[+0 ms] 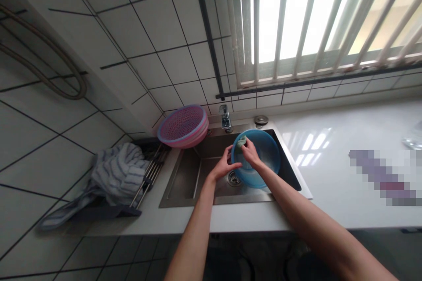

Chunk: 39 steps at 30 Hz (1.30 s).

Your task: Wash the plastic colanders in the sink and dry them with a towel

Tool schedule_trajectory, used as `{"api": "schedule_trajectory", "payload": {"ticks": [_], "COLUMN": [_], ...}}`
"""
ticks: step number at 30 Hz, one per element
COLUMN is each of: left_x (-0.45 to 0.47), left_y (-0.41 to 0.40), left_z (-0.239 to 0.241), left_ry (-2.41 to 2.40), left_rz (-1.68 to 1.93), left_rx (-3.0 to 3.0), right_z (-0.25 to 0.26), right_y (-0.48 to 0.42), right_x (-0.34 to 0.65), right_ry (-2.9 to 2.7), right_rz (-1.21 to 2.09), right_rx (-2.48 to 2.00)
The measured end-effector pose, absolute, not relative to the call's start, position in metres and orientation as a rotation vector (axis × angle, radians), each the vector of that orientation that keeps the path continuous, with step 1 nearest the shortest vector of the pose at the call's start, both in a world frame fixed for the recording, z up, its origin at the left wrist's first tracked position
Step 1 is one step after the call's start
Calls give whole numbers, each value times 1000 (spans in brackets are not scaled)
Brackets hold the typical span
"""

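A translucent blue basin (269,151) sits tilted inside the steel sink (211,164), toward its right side. My left hand (224,166) is at the basin's left rim, with the thumb over the edge and the fingers along the outside. Inside the basin, my right hand (251,156) pinches a pale green cloth (241,141) against the upper left wall. Part of that cloth is covered by the fingers. The sink drain (233,178) shows just below my left hand.
Behind the sink stands a chrome faucet (225,119), with a metal drain strainer (261,120) to its right. Pink and blue colanders (183,126) lean at the back left corner. A striped towel (117,169) lies bunched over a metal rack (150,178) on the left.
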<state>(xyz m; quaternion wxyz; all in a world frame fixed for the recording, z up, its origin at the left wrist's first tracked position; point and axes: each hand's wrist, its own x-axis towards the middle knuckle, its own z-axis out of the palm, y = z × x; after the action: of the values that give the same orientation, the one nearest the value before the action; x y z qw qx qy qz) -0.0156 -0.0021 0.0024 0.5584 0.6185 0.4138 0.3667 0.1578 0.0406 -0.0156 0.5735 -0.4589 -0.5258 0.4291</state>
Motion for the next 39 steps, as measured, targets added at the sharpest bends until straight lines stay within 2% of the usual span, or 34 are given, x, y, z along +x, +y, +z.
{"api": "schedule_trajectory", "payload": {"ticks": [6, 13, 15, 19, 21, 27, 34, 39], "left_x": [-23, -28, -28, -23, -21, -27, -22, -24], "left_y": [-4, -4, -2, -1, -1, 0, 2, 4], "left_z": [1, 2, 2, 3, 3, 3, -3, -11], "left_ry": [993, 1042, 1017, 890, 861, 936, 883, 979], "left_rz": [1027, 894, 937, 952, 939, 965, 985, 943], "left_rx": [1354, 1471, 1496, 1561, 1581, 1574, 1616, 1603], "right_z": [-10, -10, -11, -13, -14, -18, -13, -15], "right_y": [29, 24, 26, 36, 38, 26, 39, 27], "right_x": [150, 150, 151, 157, 160, 149, 158, 152], "right_ry": [-1610, -1608, -1500, -1066, -1060, -1594, -1061, -1533], "right_rz": [1399, 1489, 1438, 1115, 1053, 1466, 1205, 1390], "right_rx": [-710, -740, -788, -1069, -1114, -836, -959, -784]}}
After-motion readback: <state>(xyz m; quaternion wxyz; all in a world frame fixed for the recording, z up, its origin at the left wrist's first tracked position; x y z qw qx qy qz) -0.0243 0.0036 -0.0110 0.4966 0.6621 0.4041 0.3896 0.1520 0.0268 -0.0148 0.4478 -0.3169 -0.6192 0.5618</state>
